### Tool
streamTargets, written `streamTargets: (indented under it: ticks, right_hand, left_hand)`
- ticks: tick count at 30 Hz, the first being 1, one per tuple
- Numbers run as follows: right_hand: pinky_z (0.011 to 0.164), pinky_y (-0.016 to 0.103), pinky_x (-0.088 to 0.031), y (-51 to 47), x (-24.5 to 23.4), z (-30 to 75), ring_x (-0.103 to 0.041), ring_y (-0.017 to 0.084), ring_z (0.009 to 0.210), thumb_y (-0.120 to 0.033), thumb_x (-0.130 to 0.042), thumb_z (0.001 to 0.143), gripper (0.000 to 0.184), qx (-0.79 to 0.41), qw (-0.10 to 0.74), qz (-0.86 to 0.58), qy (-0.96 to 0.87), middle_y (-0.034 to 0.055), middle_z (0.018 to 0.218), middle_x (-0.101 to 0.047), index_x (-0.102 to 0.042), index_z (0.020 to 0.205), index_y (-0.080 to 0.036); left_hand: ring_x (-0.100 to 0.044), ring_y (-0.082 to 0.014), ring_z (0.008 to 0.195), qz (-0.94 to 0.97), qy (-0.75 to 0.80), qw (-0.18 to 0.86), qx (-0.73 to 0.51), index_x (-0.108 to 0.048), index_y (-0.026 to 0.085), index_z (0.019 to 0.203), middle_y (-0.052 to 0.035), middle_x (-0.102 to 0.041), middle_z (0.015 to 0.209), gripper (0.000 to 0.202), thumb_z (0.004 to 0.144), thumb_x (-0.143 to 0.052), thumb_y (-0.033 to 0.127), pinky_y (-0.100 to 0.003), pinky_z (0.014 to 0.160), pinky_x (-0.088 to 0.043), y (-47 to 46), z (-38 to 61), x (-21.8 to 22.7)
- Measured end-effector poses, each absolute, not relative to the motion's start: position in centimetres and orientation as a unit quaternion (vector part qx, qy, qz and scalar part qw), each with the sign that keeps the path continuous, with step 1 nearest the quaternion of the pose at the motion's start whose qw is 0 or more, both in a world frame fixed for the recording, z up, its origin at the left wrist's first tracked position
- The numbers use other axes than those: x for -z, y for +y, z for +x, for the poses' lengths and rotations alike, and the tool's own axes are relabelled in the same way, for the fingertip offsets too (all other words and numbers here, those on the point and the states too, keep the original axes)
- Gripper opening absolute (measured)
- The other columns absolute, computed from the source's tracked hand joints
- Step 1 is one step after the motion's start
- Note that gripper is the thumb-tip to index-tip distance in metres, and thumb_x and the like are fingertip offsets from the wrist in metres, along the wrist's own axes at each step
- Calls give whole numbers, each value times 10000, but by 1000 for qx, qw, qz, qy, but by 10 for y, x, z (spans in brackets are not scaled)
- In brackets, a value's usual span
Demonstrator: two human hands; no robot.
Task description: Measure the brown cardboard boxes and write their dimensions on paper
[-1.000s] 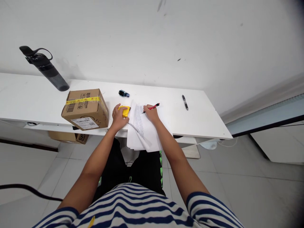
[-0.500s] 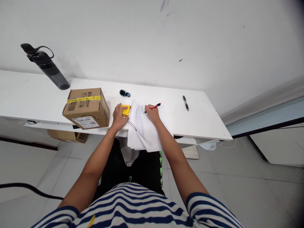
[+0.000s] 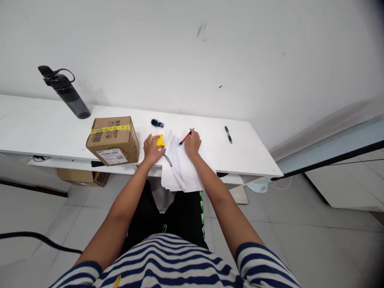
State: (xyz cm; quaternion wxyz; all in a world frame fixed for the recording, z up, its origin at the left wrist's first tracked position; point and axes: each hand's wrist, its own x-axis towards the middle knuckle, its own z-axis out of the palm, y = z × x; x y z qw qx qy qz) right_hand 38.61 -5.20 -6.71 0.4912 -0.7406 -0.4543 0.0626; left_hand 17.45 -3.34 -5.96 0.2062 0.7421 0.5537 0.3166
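Note:
My left hand (image 3: 152, 150) is closed around a yellow tape measure (image 3: 160, 141) at the left edge of the papers; its dark wrist cord (image 3: 168, 159) trails over the sheets. In my right hand (image 3: 193, 144) is a red and black pen (image 3: 185, 138), tilted, with one end close to the upper part of the page. The stack of white paper (image 3: 192, 176) hangs over the desk's front edge. Dense handwriting fills a strip of the top sheet, and a corner of it curls up.
A taped cardboard box (image 3: 112, 140) stands left of my left hand, with a dark bottle (image 3: 70, 96) behind it. Beyond the papers lies a small blue-black object (image 3: 157, 123). A black pen (image 3: 228, 135) rests on the white desk (image 3: 246, 160) to the right. The wall rises behind.
My right hand has turned the pen, so it now slants the other way, its lower end towards the left. My left hand keeps the tape measure. The whole view has shifted slightly.

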Motion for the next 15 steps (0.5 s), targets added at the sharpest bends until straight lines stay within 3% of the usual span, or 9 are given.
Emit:
streamTargets:
  ticks: [4,8,11,15]
  right_hand:
    - [1015,563,-383,-62,51,384,-565,332,1172,-113,-341,870,649,-25,386,-791,-474,194,1259,-602,-434,1508,-183]
    - [977,516,-444,-92,38,385,-593,305,1097,-262,-326,959,623,33,398,-745,-535,188,1208,-610,-317,1570,-142]
    - [982,487,-471,-116,31,383,-609,287,1103,-317,-373,970,627,56,409,-691,-593,206,1321,-584,-306,1567,-138]
    - [978,470,-501,-137,20,370,-578,308,1239,-294,-402,981,579,89,360,-642,-671,238,1444,-537,-377,1528,-104]
  left_hand:
    - [-410,-364,1459,750,535,212,-327,-492,278,1335,-152,-421,1550,645,739,-733,245,-585,1195,-319,-33,172,57]
    - [-512,-329,1372,733,530,228,-361,-473,260,1323,-133,-462,1459,659,720,-736,232,-512,1171,-394,-35,169,55]
    - [-570,-313,1288,708,531,250,-392,-460,251,1328,-129,-425,1432,692,704,-757,242,-475,1129,-454,-39,167,52]
    - [-533,-279,1316,646,525,255,-492,-464,243,1286,-119,-440,1372,685,688,-796,273,-426,1143,-448,-50,165,44]
